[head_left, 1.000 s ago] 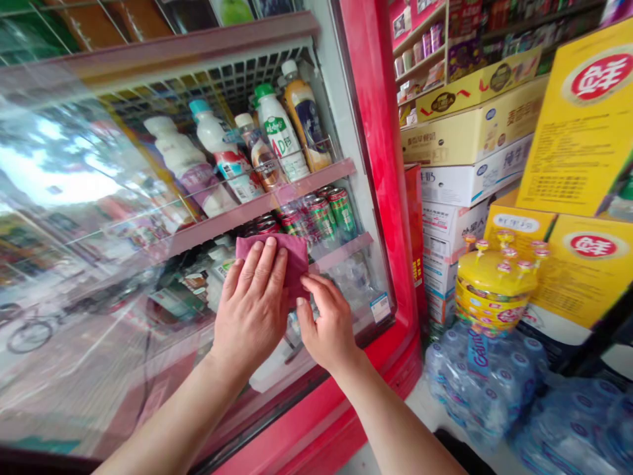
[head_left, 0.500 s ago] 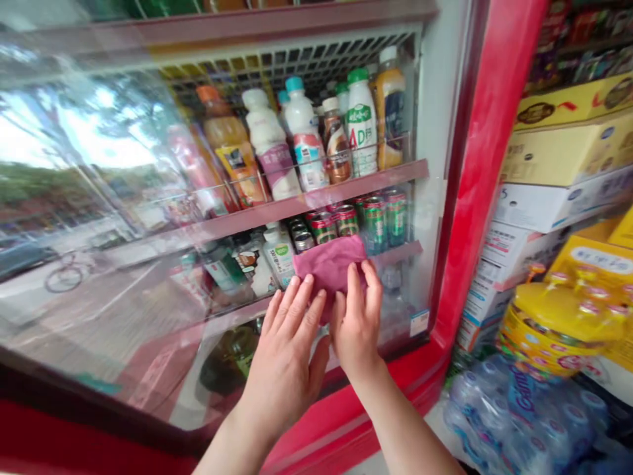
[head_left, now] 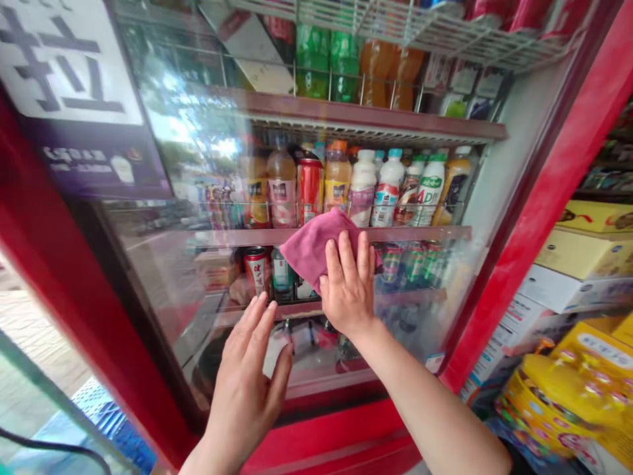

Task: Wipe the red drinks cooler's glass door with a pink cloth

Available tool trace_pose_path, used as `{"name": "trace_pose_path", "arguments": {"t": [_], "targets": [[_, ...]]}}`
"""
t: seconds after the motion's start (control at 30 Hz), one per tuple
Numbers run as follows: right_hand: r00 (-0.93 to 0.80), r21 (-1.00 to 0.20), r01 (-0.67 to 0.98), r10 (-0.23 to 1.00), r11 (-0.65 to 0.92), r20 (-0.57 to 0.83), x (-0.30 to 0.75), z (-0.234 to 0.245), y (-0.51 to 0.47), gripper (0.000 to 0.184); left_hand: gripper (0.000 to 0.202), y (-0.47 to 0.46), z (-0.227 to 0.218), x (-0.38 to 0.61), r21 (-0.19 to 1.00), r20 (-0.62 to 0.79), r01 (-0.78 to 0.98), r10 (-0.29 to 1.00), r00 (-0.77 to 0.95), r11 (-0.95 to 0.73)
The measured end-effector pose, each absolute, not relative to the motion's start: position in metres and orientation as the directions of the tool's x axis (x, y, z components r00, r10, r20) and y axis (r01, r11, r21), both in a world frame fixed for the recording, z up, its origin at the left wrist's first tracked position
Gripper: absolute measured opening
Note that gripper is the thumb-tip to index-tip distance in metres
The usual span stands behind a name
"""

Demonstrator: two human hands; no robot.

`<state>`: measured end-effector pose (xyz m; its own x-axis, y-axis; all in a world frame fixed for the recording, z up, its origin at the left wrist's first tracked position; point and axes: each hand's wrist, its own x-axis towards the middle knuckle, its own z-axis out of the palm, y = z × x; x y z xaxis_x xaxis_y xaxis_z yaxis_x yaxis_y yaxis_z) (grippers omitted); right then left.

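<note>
Right hand (head_left: 349,290) presses pink cloth (head_left: 314,247) on glass door (head_left: 198,277); bottle (head_left: 430,191) reads "AD".

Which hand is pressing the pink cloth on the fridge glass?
The right hand. Its fingers lie flat on the pink cloth against the glass door, while the left hand is lower down, open and off the cloth.
</note>
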<state>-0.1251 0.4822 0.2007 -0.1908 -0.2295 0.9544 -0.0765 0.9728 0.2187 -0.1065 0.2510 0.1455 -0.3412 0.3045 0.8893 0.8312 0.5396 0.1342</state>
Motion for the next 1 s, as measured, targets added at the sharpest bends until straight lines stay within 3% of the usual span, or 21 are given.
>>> {"name": "trace_pose_path", "arguments": {"t": [0.13, 0.27, 0.37, 0.5, 0.63, 0.83, 1.0], "targets": [[-0.245, 0.355, -0.158, -0.385, 0.921, 0.89, -0.131, 0.187, 0.438, 0.061, 0.057, 0.231, 0.161, -0.102, 0.279, 0.901, 0.801, 0.145, -0.409, 0.529], [-0.305, 0.478, -0.196, -0.517, 0.856, 0.8, -0.119, 0.162, 0.436, 0.055, 0.039, 0.22, 0.173, -0.098, 0.445, 0.828, 0.825, 0.19, -0.527, 0.35], [-0.366, 0.449, -0.071, -0.442, 0.891, 0.819, -0.104, 0.163, 0.464, 0.056, 0.039, 0.215, 0.178, -0.091, 0.508, 0.778, 0.823, 0.274, -0.565, 0.252], [-0.315, 0.381, 0.158, -0.319, 0.911, 0.894, -0.089, 0.193, 0.508, 0.069, 0.039, 0.208, 0.171, -0.077, 0.537, 0.717, 0.799, 0.353, -0.602, 0.272], [-0.22, 0.424, 0.254, -0.375, 0.869, 0.9, -0.092, 0.244, 0.524, 0.075, 0.043, 0.203, 0.156, -0.067, 0.574, 0.653, 0.772, 0.415, -0.633, 0.273], [-0.103, 0.634, 0.059, -0.627, 0.771, 0.773, -0.127, 0.324, 0.485, 0.068, 0.049, 0.194, 0.151, -0.064, 0.615, 0.602, 0.742, 0.448, -0.661, 0.268], [-0.216, 0.693, -0.1, -0.696, 0.714, 0.685, -0.156, 0.318, 0.416, 0.078, 0.051, 0.182, 0.15, -0.073, 0.645, 0.641, 0.721, 0.335, -0.69, 0.252]]}}
